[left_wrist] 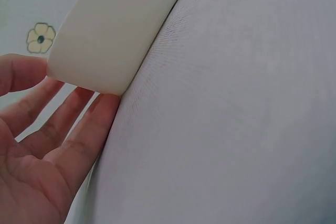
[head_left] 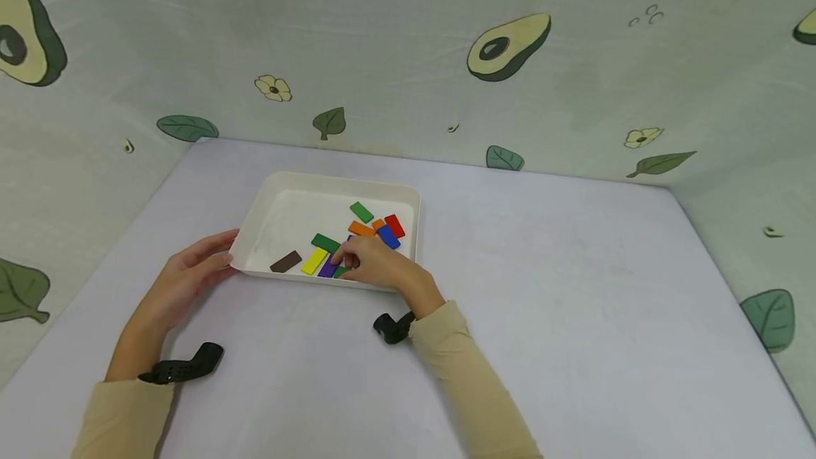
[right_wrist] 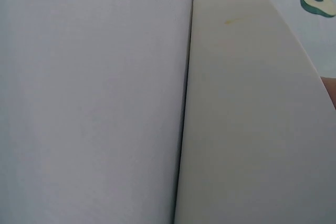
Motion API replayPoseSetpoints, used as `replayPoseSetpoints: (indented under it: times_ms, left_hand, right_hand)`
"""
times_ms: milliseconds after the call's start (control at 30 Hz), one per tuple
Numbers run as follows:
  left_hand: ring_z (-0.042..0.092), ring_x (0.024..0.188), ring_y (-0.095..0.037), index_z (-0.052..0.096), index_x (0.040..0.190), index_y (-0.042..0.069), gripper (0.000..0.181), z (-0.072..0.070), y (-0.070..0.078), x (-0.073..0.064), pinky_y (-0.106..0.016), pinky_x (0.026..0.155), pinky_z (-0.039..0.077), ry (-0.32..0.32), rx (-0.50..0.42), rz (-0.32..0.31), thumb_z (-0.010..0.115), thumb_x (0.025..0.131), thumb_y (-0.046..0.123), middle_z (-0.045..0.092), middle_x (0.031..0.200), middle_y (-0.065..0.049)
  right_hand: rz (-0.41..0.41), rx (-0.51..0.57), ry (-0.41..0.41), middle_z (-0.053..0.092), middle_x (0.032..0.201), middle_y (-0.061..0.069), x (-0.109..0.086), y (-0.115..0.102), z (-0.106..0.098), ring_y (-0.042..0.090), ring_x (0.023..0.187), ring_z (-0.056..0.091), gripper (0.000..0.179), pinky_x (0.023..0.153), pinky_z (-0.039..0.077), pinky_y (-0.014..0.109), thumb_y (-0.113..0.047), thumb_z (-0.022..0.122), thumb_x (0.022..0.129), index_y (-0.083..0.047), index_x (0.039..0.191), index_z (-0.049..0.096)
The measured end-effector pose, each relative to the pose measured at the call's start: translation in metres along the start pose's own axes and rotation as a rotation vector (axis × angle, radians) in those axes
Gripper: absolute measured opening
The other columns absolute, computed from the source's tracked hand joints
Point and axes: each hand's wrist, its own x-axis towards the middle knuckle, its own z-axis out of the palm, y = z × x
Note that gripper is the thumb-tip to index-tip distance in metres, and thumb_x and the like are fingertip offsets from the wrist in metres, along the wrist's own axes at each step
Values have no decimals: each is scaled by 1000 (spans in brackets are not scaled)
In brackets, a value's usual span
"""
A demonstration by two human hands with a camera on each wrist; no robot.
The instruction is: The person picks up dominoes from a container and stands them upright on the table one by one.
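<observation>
A shallow white tray (head_left: 255,222) holds several flat coloured blocks. My left hand (head_left: 188,278) is at its left end, fingers fairly straight and fingertips against the outer wall; the left wrist view shows these fingers (left_wrist: 79,129) at the tray corner (left_wrist: 100,35). My right hand (head_left: 376,261) reaches over the near rim with bent fingers. Its fingertips are right at a purple block (head_left: 328,267) and a green block (head_left: 342,272); I cannot tell whether it pinches either. Beside them lie a yellow block (head_left: 314,261), another green block (head_left: 326,242) and a brown block (head_left: 285,261).
Farther right in the tray are an orange block (head_left: 361,229), a blue block (head_left: 388,236), a red block (head_left: 394,225) and a green block (head_left: 361,212). The tray stands on a white table (head_left: 574,289) with an avocado-print cloth (head_left: 395,41) behind. The right wrist view shows mostly the tray's outer wall (right_wrist: 252,119).
</observation>
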Motion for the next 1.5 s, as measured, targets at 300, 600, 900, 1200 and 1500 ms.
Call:
replayPoseSetpoints:
  times_ms: [300,600,900,1200,1500]
  left_hand:
    - [60,102,-2,43,136,1,43,1,-2,0,-15,83,51,7,-17,6,50,93,0,56,124,8]
    - [61,101,-2,45,135,2,41,4,-2,1,-15,82,52,3,-22,10,48,94,-2,56,123,8]
    - [60,102,-2,46,134,3,40,4,-2,1,-15,83,51,4,-9,6,49,94,0,56,124,9]
    - [60,103,-2,44,135,2,41,1,-5,-2,-15,84,51,-15,-23,22,47,94,-2,55,125,9]
    - [60,104,-2,44,136,3,42,1,-5,-1,-15,85,51,-18,-27,17,47,95,0,55,125,9]
  right_hand:
    - [-1,-22,-1,56,82,0,1,3,1,10,77,50,18,68,44,13,-11,68,85,-8,103,66]
    - [33,-58,7,58,86,0,0,2,0,10,82,51,18,72,45,13,-15,68,85,-9,102,66]
    - [48,-82,30,57,86,-3,-3,2,-2,9,82,51,19,72,45,12,-16,66,86,-11,104,67]
    - [33,-83,78,55,88,-3,-9,-4,-7,9,83,49,21,71,44,14,-15,62,86,-13,106,70]
    - [-20,-63,115,55,80,-2,-17,-10,-15,13,80,52,15,68,43,15,-14,65,85,-10,100,67]
